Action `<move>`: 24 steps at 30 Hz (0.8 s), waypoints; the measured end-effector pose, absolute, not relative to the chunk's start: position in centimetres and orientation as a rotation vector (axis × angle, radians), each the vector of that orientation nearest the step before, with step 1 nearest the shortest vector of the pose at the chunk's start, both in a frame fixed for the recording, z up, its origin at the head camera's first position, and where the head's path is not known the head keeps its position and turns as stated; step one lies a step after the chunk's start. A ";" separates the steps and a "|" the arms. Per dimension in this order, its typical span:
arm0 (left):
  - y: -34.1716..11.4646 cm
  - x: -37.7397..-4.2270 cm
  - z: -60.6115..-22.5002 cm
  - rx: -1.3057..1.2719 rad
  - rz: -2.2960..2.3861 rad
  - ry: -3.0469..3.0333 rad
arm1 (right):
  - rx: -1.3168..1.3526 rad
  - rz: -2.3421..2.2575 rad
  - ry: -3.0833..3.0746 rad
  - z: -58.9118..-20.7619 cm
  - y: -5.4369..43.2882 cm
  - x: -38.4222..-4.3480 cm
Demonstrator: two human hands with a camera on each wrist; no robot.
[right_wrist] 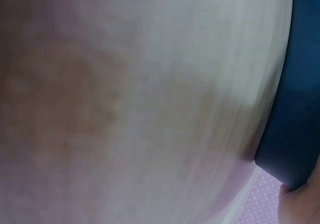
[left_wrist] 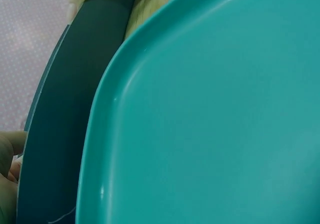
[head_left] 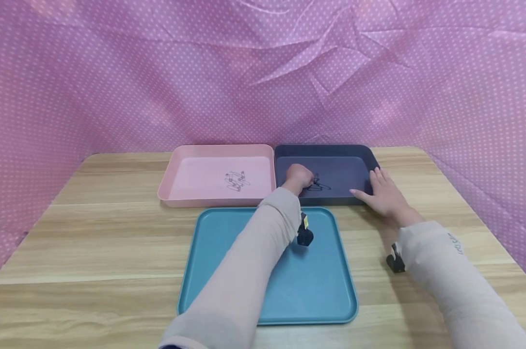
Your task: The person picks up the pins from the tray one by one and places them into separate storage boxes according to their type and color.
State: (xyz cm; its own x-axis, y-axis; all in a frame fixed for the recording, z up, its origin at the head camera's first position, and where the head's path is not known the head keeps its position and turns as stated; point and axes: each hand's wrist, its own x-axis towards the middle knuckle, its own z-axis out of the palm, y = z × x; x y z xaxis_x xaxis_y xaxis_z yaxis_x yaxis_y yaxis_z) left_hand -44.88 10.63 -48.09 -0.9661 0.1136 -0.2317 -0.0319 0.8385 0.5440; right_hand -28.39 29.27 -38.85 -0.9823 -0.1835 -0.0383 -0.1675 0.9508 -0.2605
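My left hand [head_left: 299, 175] is over the left part of the dark blue tray [head_left: 332, 165], fingers curled down at the edge of a tangle of thin black loops [head_left: 319, 185]. It appears to pinch some of them, though the fingertips are mostly hidden. In the left wrist view, the left fingers [left_wrist: 10, 156] show past the tray's front wall. My right hand [head_left: 387, 196] rests on the tray's right front corner, fingers spread along the side, thumb by the front rim. The right wrist view shows part of this hand [right_wrist: 300, 204] at the tray corner.
A pink tray [head_left: 193, 169] holding another black tangle [head_left: 235, 181] stands against the dark tray's left side. In front lies a flat teal tray [head_left: 306, 286], partly under my left forearm. A pink dotted cloth [head_left: 263, 87] hangs behind the wooden table [head_left: 92, 252].
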 end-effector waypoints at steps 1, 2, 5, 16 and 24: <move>10.5 -44.3 -47.7 0.088 0.839 2.783 | -0.270 -0.399 3.038 -38.9 29.3 -28.4; 10.2 -43.7 -47.1 0.100 0.882 2.764 | -0.265 -0.401 3.034 -38.9 29.3 -28.3; 9.0 -39.6 -42.7 0.064 1.149 2.661 | -0.252 -0.411 3.024 -39.0 29.2 -28.3; 5.3 -33.2 -35.6 0.056 1.614 2.256 | -0.251 -0.408 3.019 -38.8 29.0 -28.6; 3.4 -32.1 -34.9 0.122 1.560 2.223 | -0.227 -0.415 3.016 -39.0 29.3 -28.5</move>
